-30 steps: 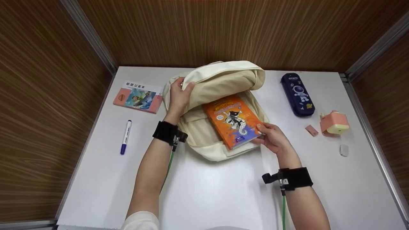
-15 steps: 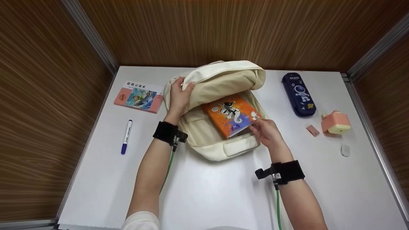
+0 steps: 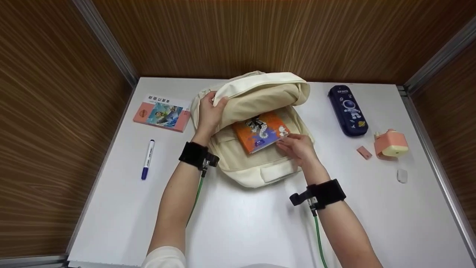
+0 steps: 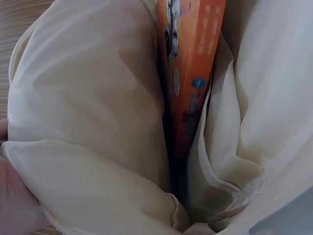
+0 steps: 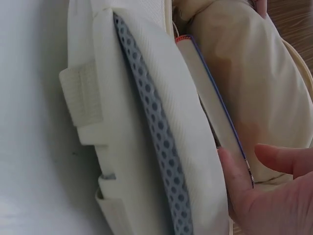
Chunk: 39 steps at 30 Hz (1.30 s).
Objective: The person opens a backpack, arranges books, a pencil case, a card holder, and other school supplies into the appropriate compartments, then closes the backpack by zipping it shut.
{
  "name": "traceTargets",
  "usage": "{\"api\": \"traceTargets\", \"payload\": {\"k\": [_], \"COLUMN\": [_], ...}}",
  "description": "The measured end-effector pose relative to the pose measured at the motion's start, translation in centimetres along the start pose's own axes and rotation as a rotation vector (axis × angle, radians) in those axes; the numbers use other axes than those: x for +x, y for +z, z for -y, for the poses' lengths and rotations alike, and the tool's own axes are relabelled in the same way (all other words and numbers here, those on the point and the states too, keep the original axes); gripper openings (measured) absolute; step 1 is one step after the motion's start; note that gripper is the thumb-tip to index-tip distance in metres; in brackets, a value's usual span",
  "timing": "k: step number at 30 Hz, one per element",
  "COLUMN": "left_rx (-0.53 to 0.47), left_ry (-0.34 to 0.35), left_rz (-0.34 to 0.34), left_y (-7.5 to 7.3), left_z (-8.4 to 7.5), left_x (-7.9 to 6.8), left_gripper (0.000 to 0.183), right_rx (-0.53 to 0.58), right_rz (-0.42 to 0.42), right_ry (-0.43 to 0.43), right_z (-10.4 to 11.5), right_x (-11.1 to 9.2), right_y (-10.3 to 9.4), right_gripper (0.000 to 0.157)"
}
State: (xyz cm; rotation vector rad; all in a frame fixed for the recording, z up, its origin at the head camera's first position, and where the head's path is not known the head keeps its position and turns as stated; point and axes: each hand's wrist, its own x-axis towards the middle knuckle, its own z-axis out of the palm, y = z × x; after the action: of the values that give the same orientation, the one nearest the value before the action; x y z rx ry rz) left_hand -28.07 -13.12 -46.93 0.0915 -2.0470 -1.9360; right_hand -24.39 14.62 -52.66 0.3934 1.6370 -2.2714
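Inside the cream backpack (image 3: 241, 178), partly under its lifted flap (image 3: 264, 99), lies the orange book (image 3: 260, 131) — ahead and left of the right hand (image 3: 298, 148), long axis running away. That nearer hand touches its corner — whether pinching, I can't tell. The left hand (image 3: 211, 113) grips the flap.

In the head view's middle we count one left hand (image 3: 211, 113), one right hand (image 3: 300, 149), two black wristbands (image 3: 193, 155), two green cables (image 3: 318, 242) and one cream backpack (image 3: 243, 178). We see two books: an orange book (image 3: 256, 134) at centre, a pink book (image 3: 162, 115) upper left. At left we find one marker (image 3: 148, 159); at right, one pencil case (image 3: 348, 111), one sharpener (image 3: 390, 143) and two small blocks (image 3: 364, 152).
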Motion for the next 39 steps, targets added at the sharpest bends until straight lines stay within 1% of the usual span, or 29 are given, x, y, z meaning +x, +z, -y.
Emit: {"api": "traceTargets", "payload": {"k": [2,5,8,9,10,12,14,15,16,17,19,20,21,22,23,24,25,26,27,29,30,32,34,36,39], "left_rx": [-0.008,-0.010,-0.005,-0.002,-0.002,0.001,0.009,0.014,0.016,0.018,0.021,0.019,0.016,0.013,0.011,0.009,0.008,0.009,0.013,0.027,0.036,0.057,0.080,0.107,0.140], "left_ry": [-0.002,-0.002,-0.008,-0.011,-0.014,-0.020,-0.020,-0.017,-0.012,-0.006,0.007,0.013,0.018,0.024,0.025,0.026,0.026,0.024,0.021,0.017,0.016,0.020,0.028,0.034,0.032], "left_rz": [0.001,0.003,0.006,0.006,0.007,0.007,0.011,0.013,0.016,0.019,0.026,0.032,0.038,0.045,0.053,0.063,0.073,0.084,0.092,0.107,0.117,0.134,0.149,0.159,0.168], "left_y": [0.0,0.1,0.1,0.1,0.1,0.1,0.1,0.1,0.1,0.1,0.0,0.0,0.0,0.0,0.1,0.1,0.1,0.2,0.2,0.3,0.4,0.5,0.5,0.5,0.5], "left_z": [0.0,0.0,0.1,0.1,0.1,0.1,0.2,0.2,0.2,0.2,0.2,0.2,0.2,0.3,0.3,0.3,0.4,0.4,0.5,0.6,0.7,0.8,0.9,1.0,1.4], "left_x": [0.1,0.1,0.1,0.1,0.0,0.0,-0.1,-0.1,-0.1,-0.1,-0.1,-0.1,-0.1,-0.2,-0.2,-0.3,-0.4,-0.5,-0.6,-0.8,-1.0,-1.2,-1.4,-1.6,-1.8], "left_gripper": [0.023,0.022,0.022,0.022,0.022,0.022,0.022,0.023,0.023,0.023,0.023,0.022,0.022,0.021,0.021,0.021,0.021,0.021,0.022,0.023,0.023,0.024,0.025,0.025,0.023], "right_rx": [0.022,0.043,0.009,-0.019,-0.072,-0.217,-0.381,-0.461,-0.537,-0.594,-0.692,-0.750,-0.806,-0.861,-0.913,-0.957,-0.989,-1.013,-1.011,-0.986,-0.958,-0.919,-0.919,-0.950,-1.026], "right_rz": [0.011,0.024,0.087,0.114,0.147,0.212,0.231,0.220,0.192,0.143,0.006,-0.069,-0.140,-0.198,-0.233,-0.245,-0.233,-0.208,-0.174,-0.121,-0.106,-0.088,-0.076,-0.046,0.010], "right_ry": [0.007,0.010,0.008,0.008,0.009,-0.004,-0.067,-0.129,-0.216,-0.321,-0.573,-0.690,-0.797,-0.883,-0.942,-0.971,-0.970,-0.947,-0.917,-0.824,-0.769,-0.691,-0.641,-0.604,-0.590], "right_z": [0.2,0.4,0.5,0.6,0.6,0.8,1.0,1.2,1.4,1.6,2.2,2.6,3.0,3.4,3.9,4.5,5.1,5.7,6.3,7.5,8.1,8.9,9.3,9.2,8.8], "right_x": [0.3,0.8,1.3,1.3,1.4,1.4,1.1,1.0,0.9,0.8,0.7,0.7,0.8,0.9,1.1,1.4,1.7,2.0,2.3,2.9,3.1,3.5,3.6,3.5,2.8], "right_y": [0.8,1.8,2.6,2.7,2.7,2.6,2.4,2.3,2.1,2.0,1.9,1.8,1.7,1.5,1.3,1.1,0.8,0.5,0.2,-0.3,-0.5,-1.0,-1.4,-1.7,-2.3], "right_gripper": [0.057,0.060,0.059,0.057,0.057,0.055,0.050,0.045,0.041,0.034,0.026,0.025,0.028,0.033,0.039,0.047,0.053,0.057,0.060,0.059,0.058,0.055,0.053,0.053,0.050]}}
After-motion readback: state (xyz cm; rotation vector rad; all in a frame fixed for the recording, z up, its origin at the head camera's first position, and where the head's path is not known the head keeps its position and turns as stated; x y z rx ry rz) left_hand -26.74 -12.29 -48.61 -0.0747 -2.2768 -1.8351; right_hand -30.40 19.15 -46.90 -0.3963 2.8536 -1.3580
